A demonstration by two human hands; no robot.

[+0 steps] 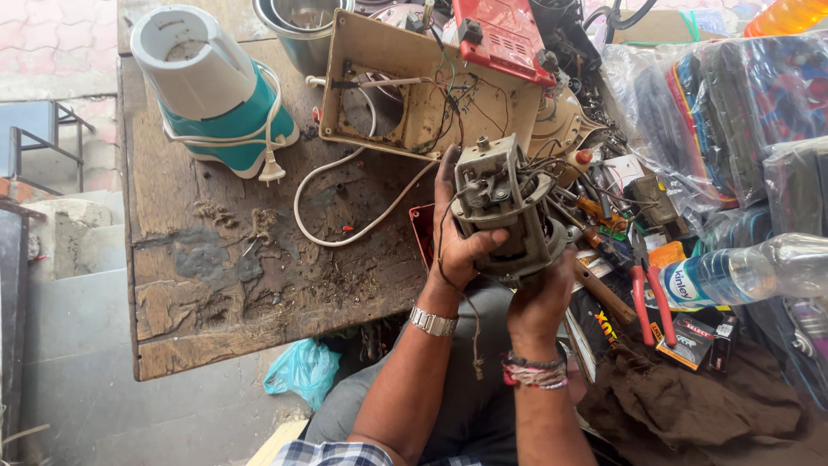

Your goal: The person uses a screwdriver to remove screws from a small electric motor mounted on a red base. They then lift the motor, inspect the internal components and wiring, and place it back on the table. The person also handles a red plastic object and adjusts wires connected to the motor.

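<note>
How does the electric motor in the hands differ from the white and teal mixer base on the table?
The electric motor is bare, its metal and wires exposed; the mixer base is closed in a plastic shell. Left hand and right hand hold the motor up; the mixer base rests tilted on the wooden table, untouched.

A clear plastic water bottle (759, 269) lies on its side at the right edge, wrapped in a white and blue label (690, 282). Below it sits a small black and red printed box (700, 339). Above, clear plastic bags (716, 112) hold dark, colourful packed goods.
</note>
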